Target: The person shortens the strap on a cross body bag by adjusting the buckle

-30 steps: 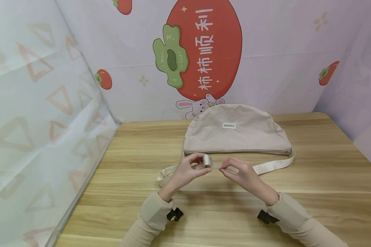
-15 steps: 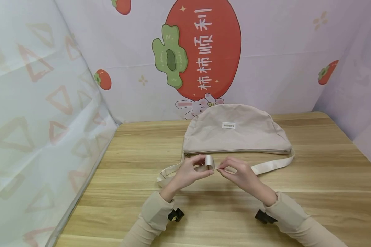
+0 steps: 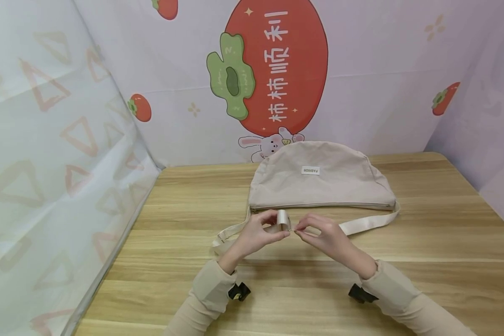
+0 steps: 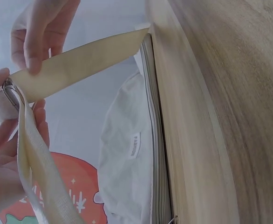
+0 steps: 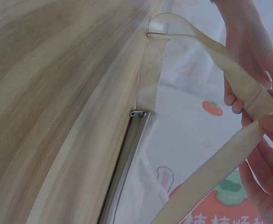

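Observation:
A beige shoulder bag lies on the table, its flat zipped side toward me and its webbing strap out in front. My left hand holds the strap at a metal slider buckle, thumb on one side and fingers on the other. A short loop of strap stands up at its fingertips. Just to the right, my right hand pinches the flat strap between thumb and fingers, close to the buckle. In the right wrist view the buckle is partly hidden at the right edge.
The wooden table runs under everything. A second metal strap fitting shows in the right wrist view, near the zipper pull. Printed cloth hangs behind the table and at both sides.
My right hand has shifted slightly left, narrowing the gap to the left hand. The strap loop at the left fingertips has changed shape a little. The bag stays where it was.

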`<state>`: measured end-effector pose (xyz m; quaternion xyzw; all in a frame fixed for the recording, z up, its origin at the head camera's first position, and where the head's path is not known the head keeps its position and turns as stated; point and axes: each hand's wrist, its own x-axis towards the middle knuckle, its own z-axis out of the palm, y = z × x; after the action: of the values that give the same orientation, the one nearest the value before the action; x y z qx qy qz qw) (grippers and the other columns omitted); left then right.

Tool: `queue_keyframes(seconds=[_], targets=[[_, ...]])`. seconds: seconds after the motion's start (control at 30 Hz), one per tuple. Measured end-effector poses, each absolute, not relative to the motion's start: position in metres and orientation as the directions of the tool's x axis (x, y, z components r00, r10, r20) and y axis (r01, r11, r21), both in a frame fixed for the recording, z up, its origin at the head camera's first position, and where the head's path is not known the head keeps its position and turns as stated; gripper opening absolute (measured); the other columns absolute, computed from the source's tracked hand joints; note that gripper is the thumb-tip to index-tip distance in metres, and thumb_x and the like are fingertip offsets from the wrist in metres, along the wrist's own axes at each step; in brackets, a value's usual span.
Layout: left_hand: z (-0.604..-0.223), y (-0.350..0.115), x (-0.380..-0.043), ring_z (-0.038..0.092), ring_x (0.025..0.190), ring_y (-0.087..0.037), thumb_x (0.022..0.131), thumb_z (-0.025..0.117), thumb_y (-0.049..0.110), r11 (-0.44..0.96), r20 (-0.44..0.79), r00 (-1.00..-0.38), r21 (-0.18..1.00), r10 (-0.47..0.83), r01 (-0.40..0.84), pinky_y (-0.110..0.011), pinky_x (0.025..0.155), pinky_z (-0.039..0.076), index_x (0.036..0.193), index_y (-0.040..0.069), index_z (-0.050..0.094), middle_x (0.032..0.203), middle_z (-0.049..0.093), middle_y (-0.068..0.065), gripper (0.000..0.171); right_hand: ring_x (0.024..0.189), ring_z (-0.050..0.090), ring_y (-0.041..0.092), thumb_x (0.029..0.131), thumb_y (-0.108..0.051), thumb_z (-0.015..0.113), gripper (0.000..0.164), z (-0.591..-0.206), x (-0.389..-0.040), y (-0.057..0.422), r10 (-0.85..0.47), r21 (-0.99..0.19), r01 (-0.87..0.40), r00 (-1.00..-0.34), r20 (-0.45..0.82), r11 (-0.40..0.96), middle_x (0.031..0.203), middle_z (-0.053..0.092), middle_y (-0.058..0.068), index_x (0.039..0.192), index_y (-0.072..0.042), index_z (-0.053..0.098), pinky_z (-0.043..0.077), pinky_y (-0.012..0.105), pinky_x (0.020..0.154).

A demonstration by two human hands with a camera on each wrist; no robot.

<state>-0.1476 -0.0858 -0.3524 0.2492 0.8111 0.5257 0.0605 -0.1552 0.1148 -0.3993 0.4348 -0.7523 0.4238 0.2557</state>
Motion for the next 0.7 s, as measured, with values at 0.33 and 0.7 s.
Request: queue_keyframes(seconds=[0.33,0.7], targets=[[-0.3508,-0.0913,-0.1480,0.054,0.086,-0.013,0.076,0.068,0.006,0.321,0.125,-0.897,0.905,0.424,0.278,-0.030,0.078,0.047,0.103,-0.001,0.059,0.094,0.061,-0.012,0.030,0.071,0.059,0.013,0.059,0.016,0.070,0.033,-0.4040,-0.1599,0.1243,-0.427,-0.413,-0.859,-0.510,0.747,0.304,0.078,0.060,0.001,0.079,-0.008,0.062,0.049,0.019,0.065],[-0.3502,-0.0887,-0.1459,0.056,0.086,-0.016,0.077,0.068,0.011,0.382,0.122,-0.888,0.870,0.443,0.310,-0.028,0.070,0.047,0.101,0.001,0.060,0.093,0.062,-0.008,0.027,0.068,0.057,0.012,0.064,0.015,0.066,0.026,-0.4005,-0.1573,0.1172,-0.405,-0.417,-0.874,-0.486,0.775,0.250,0.075,0.060,0.002,0.077,-0.007,0.060,0.047,0.017,0.065]])
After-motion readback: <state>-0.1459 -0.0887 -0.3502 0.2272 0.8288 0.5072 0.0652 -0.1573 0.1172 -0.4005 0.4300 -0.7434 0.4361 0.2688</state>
